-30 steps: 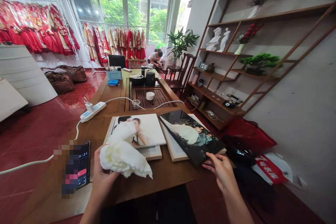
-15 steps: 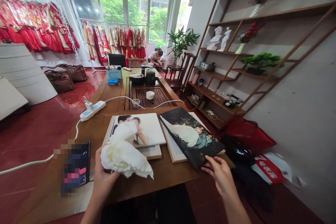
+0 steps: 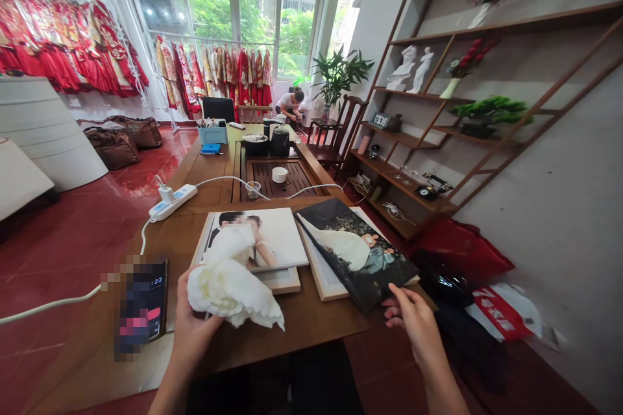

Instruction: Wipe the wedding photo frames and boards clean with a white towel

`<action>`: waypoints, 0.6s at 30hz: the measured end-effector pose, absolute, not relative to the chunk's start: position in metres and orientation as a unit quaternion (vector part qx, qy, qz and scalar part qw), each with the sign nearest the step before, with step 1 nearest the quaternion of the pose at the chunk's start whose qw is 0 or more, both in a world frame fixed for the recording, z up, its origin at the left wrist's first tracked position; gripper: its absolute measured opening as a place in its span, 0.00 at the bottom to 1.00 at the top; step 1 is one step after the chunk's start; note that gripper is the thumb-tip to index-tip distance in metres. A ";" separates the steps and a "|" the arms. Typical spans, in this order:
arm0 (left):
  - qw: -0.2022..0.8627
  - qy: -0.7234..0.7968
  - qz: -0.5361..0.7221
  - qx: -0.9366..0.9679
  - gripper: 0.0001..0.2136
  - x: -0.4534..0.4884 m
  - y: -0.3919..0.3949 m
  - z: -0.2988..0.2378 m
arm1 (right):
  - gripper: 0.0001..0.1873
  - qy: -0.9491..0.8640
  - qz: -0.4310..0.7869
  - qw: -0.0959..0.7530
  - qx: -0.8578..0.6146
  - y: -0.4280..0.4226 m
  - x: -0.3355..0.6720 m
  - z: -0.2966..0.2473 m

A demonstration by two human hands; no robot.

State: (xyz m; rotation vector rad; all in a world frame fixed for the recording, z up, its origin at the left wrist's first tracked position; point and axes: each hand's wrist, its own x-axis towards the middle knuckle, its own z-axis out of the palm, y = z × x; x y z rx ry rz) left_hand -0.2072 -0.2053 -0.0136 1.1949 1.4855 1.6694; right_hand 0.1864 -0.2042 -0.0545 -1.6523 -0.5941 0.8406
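Note:
My left hand (image 3: pixel 197 324) is closed around a wad of white tissue (image 3: pixel 228 288), crumpled with ragged edges, held over the near side of the table. Partly behind the wad lies a framed photo of a couple (image 3: pixel 280 240), stacked on another light wooden frame. To its right, a dark photo album (image 3: pixel 348 253) with a picture of a pale gown and two people rests slantwise on another pale frame. The fingers of my right hand (image 3: pixel 413 318) pinch the album's near right edge, some fingertips at the cover and others by the edge.
A phone (image 3: pixel 143 308) lies at the left of the table (image 3: pixel 263 353). A white power strip (image 3: pixel 172 202) and its cable cross behind the frames. Farther back are a tea tray (image 3: pixel 299 176) and kettle (image 3: pixel 281 141). Shelves (image 3: pixel 403 185) and bags (image 3: pixel 506 311) stand at right.
My right hand has slid a little right along the album's near edge, its fingers more curled. My left hand and the white tissue have stayed in place.

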 end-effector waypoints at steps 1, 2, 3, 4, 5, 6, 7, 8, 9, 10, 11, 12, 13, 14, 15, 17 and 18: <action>0.301 0.558 0.628 0.452 0.35 -0.208 -0.205 -0.014 | 0.31 -0.263 0.345 0.539 -0.722 -0.205 0.189 -0.054; 0.303 0.556 0.628 0.453 0.35 -0.208 -0.205 -0.015 | 0.30 -0.275 0.328 0.509 -0.747 -0.206 0.191 -0.052; 0.306 0.553 0.628 0.453 0.36 -0.208 -0.206 -0.015 | 0.29 -0.288 0.299 0.475 -0.776 -0.208 0.193 -0.049; 0.308 0.551 0.630 0.452 0.36 -0.208 -0.206 -0.016 | 0.28 -0.304 0.254 0.440 -0.806 -0.210 0.192 -0.044; 0.306 0.551 0.633 0.448 0.36 -0.208 -0.206 -0.017 | 0.28 -0.323 0.191 0.407 -0.833 -0.212 0.190 -0.039; 0.303 0.553 0.637 0.444 0.35 -0.208 -0.206 -0.018 | 0.28 -0.345 0.117 0.383 -0.849 -0.214 0.184 -0.033; 0.302 0.555 0.638 0.441 0.35 -0.209 -0.206 -0.019 | 0.27 -0.371 0.037 0.366 -0.853 -0.214 0.177 -0.026; 0.303 0.557 0.636 0.439 0.35 -0.209 -0.206 -0.019 | 0.26 -0.397 -0.025 0.373 -0.838 -0.213 0.167 -0.019; 0.307 0.560 0.632 0.439 0.35 -0.210 -0.205 -0.020 | 0.24 -0.430 -0.054 0.400 -0.808 -0.210 0.155 -0.013; 0.311 0.561 0.628 0.440 0.35 -0.211 -0.205 -0.021 | 0.22 -0.469 -0.043 0.428 -0.772 -0.205 0.141 -0.007; 0.317 0.562 0.625 0.440 0.35 -0.212 -0.204 -0.021 | 0.20 -0.507 0.000 0.450 -0.735 -0.198 0.127 -0.003; 0.320 0.561 0.623 0.441 0.35 -0.213 -0.203 -0.021 | 0.18 -0.542 0.066 0.453 -0.704 -0.189 0.113 0.000; 0.321 0.560 0.622 0.442 0.36 -0.214 -0.203 -0.021 | 0.18 -0.572 0.135 0.443 -0.678 -0.179 0.100 0.001; 0.321 0.559 0.622 0.444 0.37 -0.216 -0.203 -0.020 | 0.18 -0.598 0.189 0.417 -0.658 -0.169 0.088 0.001; 0.322 0.557 0.620 0.449 0.37 -0.217 -0.203 -0.020 | 0.19 -0.618 0.207 0.393 -0.648 -0.158 0.077 0.001; 0.320 0.555 0.616 0.457 0.39 -0.221 -0.204 -0.019 | 0.20 -0.655 0.217 0.340 -0.640 -0.138 0.060 -0.001; 0.317 0.557 0.615 0.460 0.39 -0.223 -0.205 -0.018 | 0.20 -0.670 0.213 0.317 -0.637 -0.129 0.054 -0.002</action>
